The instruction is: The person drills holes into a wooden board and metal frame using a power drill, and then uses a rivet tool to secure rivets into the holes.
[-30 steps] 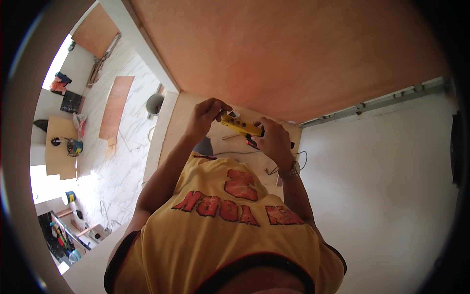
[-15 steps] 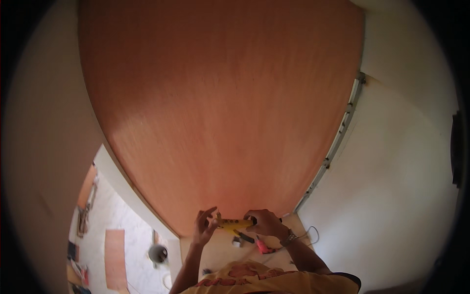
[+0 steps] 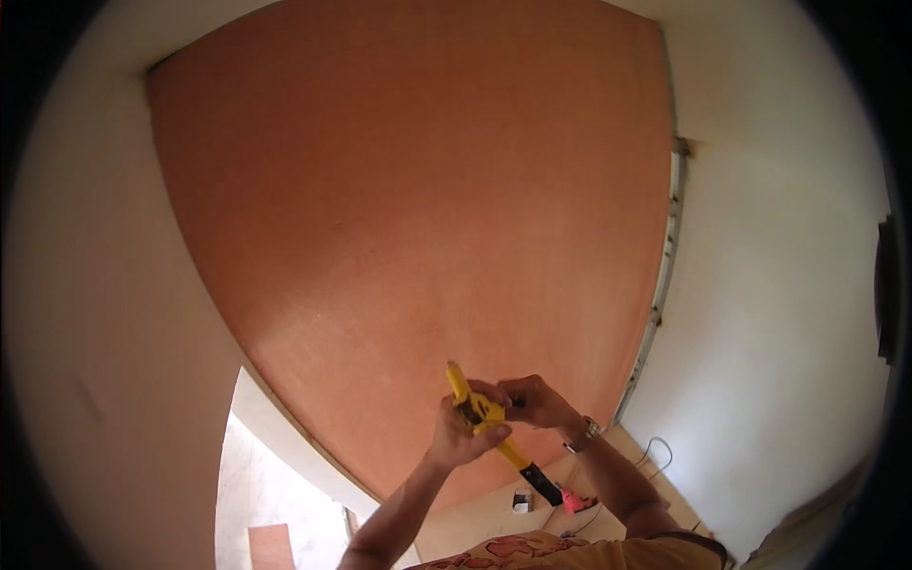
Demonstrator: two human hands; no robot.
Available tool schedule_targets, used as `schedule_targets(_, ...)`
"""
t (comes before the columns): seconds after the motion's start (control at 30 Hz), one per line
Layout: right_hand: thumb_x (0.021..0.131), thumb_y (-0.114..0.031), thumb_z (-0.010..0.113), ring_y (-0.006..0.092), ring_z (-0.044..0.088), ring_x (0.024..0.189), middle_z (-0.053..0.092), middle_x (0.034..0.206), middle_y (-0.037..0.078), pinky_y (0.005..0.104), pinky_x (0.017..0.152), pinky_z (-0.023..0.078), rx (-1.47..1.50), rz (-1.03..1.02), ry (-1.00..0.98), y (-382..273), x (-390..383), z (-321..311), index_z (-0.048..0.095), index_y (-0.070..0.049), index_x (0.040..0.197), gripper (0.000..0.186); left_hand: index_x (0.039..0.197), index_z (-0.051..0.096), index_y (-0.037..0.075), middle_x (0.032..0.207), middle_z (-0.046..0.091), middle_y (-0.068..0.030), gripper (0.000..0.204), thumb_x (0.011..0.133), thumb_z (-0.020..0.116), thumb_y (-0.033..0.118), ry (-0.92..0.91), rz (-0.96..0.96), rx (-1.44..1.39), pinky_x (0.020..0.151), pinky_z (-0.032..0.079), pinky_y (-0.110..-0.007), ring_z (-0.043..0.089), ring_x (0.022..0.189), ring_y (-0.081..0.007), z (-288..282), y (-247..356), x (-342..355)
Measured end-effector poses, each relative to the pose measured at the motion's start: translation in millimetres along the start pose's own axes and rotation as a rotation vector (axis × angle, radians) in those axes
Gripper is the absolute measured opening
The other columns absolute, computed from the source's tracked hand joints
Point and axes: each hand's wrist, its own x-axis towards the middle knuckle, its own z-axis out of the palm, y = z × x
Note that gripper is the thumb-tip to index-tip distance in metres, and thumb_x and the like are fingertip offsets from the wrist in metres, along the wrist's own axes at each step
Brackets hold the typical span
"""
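A yellow hand riveter (image 3: 513,454) with black grips is held up in front of the reddish-brown wood panel (image 3: 427,237). My left hand (image 3: 461,432) is closed round its yellow head, the thumb lying across it. One handle, ending in a black grip, slants down to the right, free of both hands. My right hand (image 3: 537,401) is closed by the other side of the tool, at a dark end that its fingers partly hide. A watch (image 3: 581,435) sits on my right wrist.
Below lies a red power tool (image 3: 575,501) beside a small dark-and-white object (image 3: 522,501). A thin cable (image 3: 657,445) loops near the right wall (image 3: 760,332). A metal frame strip (image 3: 662,275) runs along the panel's right edge. At lower left, a brown board (image 3: 271,548) rests on the pale floor.
The riveter has turned from nearly level to steeply tilted, its tip now upward. My left hand has gone from open fingers at its tip to gripping its head. The view has shifted upward.
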Motion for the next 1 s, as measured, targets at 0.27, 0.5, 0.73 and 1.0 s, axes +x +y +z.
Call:
schedule_targets(0.27, 0.087, -0.007, 0.072, 0.0317, 0.048, 0.138, 0.049, 0.145, 0.021, 0.0415, 0.109, 0.041, -0.341, -0.236, 0.092, -112, 28, -13, 0.03, 0.0, 0.154, 0.08, 0.111, 0.059, -0.001, 0.098, 0.064, -0.0075, 0.042, 0.08, 0.084, 0.012, 0.169, 0.128, 0.508, 0.075, 0.053, -0.029, 0.065, 0.089, -0.0137, 28, 68, 92)
schedule_targets(0.5, 0.09, 0.004, 0.061, 0.0182, 0.059, 0.107, 0.058, 0.124, 0.014, 0.0311, 0.087, 0.05, -0.322, -0.383, 0.267, -150, 96, -58, 0.046, 0.0, 0.138, 0.05, 0.119, 0.062, 0.001, 0.107, 0.062, -0.0098, 0.053, 0.078, 0.087, 0.024, 0.177, 0.344, 0.762, 0.076, 0.053, -0.031, 0.063, 0.097, -0.0144, 23, 116, 189)
schedule_targets(0.73, 0.096, -0.013, 0.062, 0.0161, 0.064, 0.079, 0.064, 0.093, 0.009, 0.0327, 0.071, 0.052, -0.552, -0.439, 0.311, -235, 204, -85, 0.049, -0.003, 0.135, 0.042, 0.122, 0.064, 0.003, 0.101, 0.066, -0.0083, 0.037, 0.095, 0.072, 0.028, 0.463, 0.768, 0.627, 0.072, 0.052, -0.031, 0.064, 0.085, -0.0159, -54, 139, 279)
schedule_targets(1.0, 0.098, -0.032, 0.06, 0.016, 0.061, 0.06, 0.061, 0.073, 0.005, 0.0328, 0.055, 0.05, -0.725, -0.308, 0.32, -287, 338, -104, 0.062, -0.003, 0.111, 0.032, 0.115, 0.067, 0.009, 0.101, 0.069, -0.0114, 0.027, 0.096, 0.065, 0.029, 0.631, 0.855, 1.238, 0.077, 0.056, -0.038, 0.068, 0.087, -0.0242, -256, 133, 286)
